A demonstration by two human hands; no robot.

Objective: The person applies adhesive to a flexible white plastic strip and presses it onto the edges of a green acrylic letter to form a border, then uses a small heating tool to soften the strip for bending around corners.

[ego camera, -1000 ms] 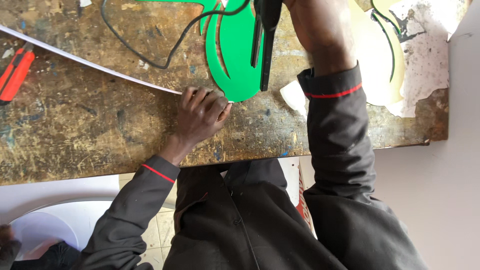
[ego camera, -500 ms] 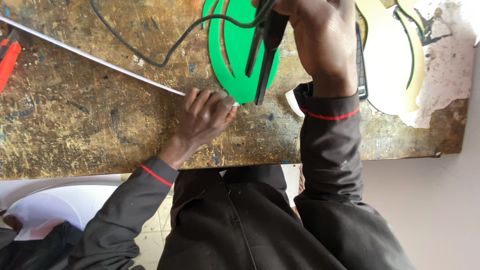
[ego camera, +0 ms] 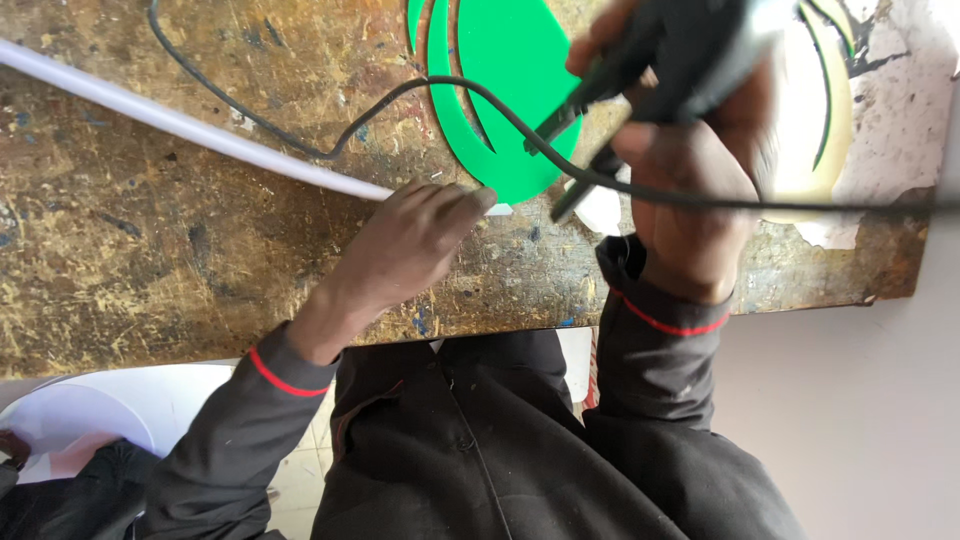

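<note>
— Where does the green cut-out shape (ego camera: 500, 90) lie?

— Flat on the worn wooden workbench (ego camera: 130, 250), near its front edge, with curved slots cut through it. It is the landmark for the rest.

— What does the left hand (ego camera: 410, 245) do?

— It rests palm down on the bench just below and left of the green shape, fingers (ego camera: 455, 205) held straight and close together. Their tips press the end of a long white strip (ego camera: 190, 130) right at the shape's lower rim. The hand grips nothing; it only pins the strip.

— And the right hand (ego camera: 690, 190)?

— It hovers to the right of the green shape, closed tight around a dark hand tool (ego camera: 670, 50), which is blurred. The tool's black tips point down toward the shape's lower right edge.

— What else sits around the shape?

— A black cord (ego camera: 300, 140) loops across the bench left of it, crosses over its green face and runs off to the right. A pale cream piece (ego camera: 810, 130) with dark curved lines lies to the right, partly behind the right hand.
</note>
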